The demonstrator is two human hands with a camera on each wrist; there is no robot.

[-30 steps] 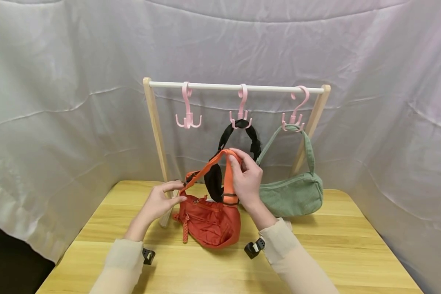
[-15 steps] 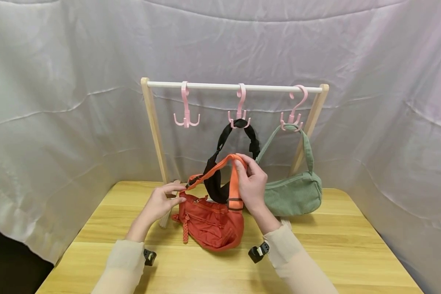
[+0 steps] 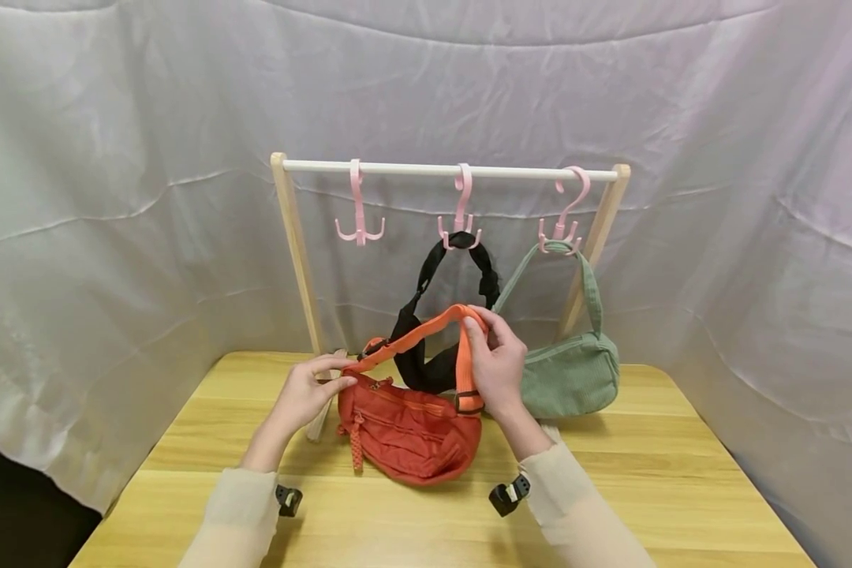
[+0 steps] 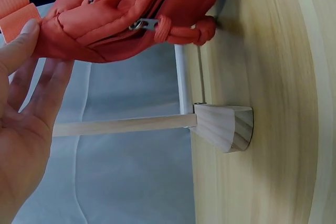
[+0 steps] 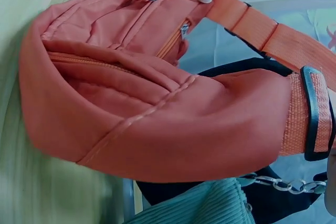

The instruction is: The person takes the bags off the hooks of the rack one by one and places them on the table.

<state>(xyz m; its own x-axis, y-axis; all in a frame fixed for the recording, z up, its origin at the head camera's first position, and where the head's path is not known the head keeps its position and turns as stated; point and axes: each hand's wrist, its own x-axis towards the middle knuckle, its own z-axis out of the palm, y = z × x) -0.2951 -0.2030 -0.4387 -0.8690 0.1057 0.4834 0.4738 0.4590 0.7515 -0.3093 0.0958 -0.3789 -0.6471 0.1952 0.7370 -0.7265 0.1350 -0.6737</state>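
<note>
A red bag [image 3: 412,438] with an orange strap [image 3: 426,329] is held up between both hands, its bottom at or just above the table. My left hand [image 3: 312,392] pinches its upper left corner where the strap joins; in the left wrist view the thumb [image 4: 23,43] lies on that corner. Higher up, my right hand [image 3: 498,359] grips the strap near the top of its loop. A braided pull [image 3: 356,446] dangles at the bag's left. Behind it, a black bag [image 3: 426,367] hangs by its strap from the middle pink hook [image 3: 460,225], partly hidden.
A green corduroy bag [image 3: 571,379] hangs from the right pink hook [image 3: 564,221]. The left pink hook [image 3: 359,217] bears nothing. All three hooks sit on the white rail [image 3: 412,169] of a wooden rack standing on the table [image 3: 646,473]. Grey cloth [image 3: 149,158] surrounds it.
My right hand has moved right and down with the strap, widening the loop. The red bag's right side has shifted right, spreading the bag. My left hand keeps its pinch almost in place.
</note>
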